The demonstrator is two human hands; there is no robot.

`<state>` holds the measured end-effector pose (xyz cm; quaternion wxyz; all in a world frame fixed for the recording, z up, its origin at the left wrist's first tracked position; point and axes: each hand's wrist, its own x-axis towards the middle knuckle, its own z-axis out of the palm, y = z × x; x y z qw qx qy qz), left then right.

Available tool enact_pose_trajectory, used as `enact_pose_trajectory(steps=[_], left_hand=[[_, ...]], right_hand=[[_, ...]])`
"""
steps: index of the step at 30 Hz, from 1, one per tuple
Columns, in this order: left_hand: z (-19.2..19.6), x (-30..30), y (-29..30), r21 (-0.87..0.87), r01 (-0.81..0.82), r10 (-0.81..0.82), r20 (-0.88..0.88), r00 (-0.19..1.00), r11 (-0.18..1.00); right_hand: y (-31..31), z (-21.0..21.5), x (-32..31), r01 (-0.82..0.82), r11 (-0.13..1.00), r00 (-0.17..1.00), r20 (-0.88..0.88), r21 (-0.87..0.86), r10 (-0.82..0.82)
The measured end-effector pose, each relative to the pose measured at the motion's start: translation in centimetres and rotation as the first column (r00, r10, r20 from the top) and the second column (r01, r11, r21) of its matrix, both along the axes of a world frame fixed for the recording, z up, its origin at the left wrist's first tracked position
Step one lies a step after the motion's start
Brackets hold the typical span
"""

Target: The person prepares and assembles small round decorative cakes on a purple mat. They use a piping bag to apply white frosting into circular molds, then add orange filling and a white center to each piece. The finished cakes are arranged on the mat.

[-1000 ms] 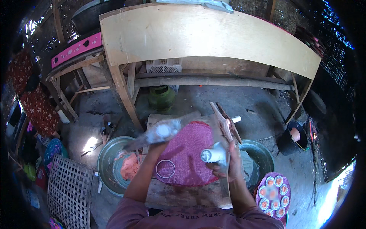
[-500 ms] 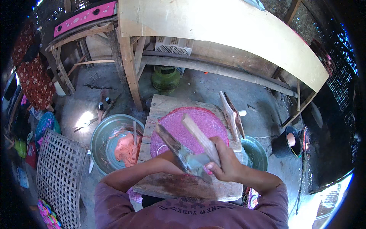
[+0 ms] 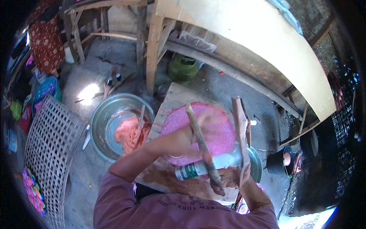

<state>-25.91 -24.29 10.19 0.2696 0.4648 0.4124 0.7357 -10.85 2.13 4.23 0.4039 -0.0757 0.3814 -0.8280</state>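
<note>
My left hand (image 3: 209, 121) is blurred by motion over a round pink mesh-like sheet (image 3: 175, 124) lying on a wooden board (image 3: 173, 97). Its fingers are smeared, so their pose is unclear. Low over the board's near right side, my right hand (image 3: 244, 176) grips a wooden-barred tool (image 3: 239, 143). A rough stick-like bar (image 3: 200, 139) of it stands across a pale cylinder (image 3: 225, 160) with a green-and-white labelled end. The cylinder runs sideways between the two bars. Part of my right hand is hidden behind the wood.
Left of the board is a grey-green basin (image 3: 100, 139) holding orange-pink paste (image 3: 127, 131) and a stick-like utensil. A woven lattice panel (image 3: 53, 126) leans at far left. A green gas cylinder (image 3: 183, 68) stands under the long table (image 3: 244, 23). At right is a black bucket (image 3: 276, 163).
My left hand has come out from behind the tool and moved forward over the pink sheet. The tool has swung right, its bars spreading and the labelled cylinder showing. The head view has turned.
</note>
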Motion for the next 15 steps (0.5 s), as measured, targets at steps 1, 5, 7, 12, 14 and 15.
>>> enact_pose_trajectory(steps=[1,5,7,12,14,15], left_hand=[[1.2,-0.7,0.4,0.184,0.014,-0.053,0.205,0.977,0.983],[3.5,-3.8,1.9,0.411,0.006,-0.149,0.316,0.937,0.912],[2.2,-6.2,1.8,0.353,-0.026,-0.060,0.231,0.971,0.935],[-7.3,-10.6,-0.1,0.512,-0.126,-0.318,0.688,0.652,0.850],[-11.2,-11.2,-0.5,0.583,-0.202,-0.363,0.702,0.613,0.787],[-12.8,-11.2,-0.8,0.589,-0.254,-0.354,0.719,0.598,0.767]], right_hand=[[-0.4,-0.4,-0.1,-0.032,0.997,0.997,0.064,-0.064,0.036],[-1.6,0.4,-3.3,-0.178,0.937,0.950,0.195,-0.302,0.244],[-1.5,1.8,-5.9,-0.177,0.976,0.956,0.212,-0.125,0.201],[-2.8,2.4,-10.8,-0.127,0.927,0.945,0.326,0.353,0.005],[-3.6,1.5,-12.2,-0.188,0.832,0.957,0.288,0.522,0.035],[-4.0,1.0,-12.8,-0.181,0.817,0.967,0.250,0.547,0.047]])
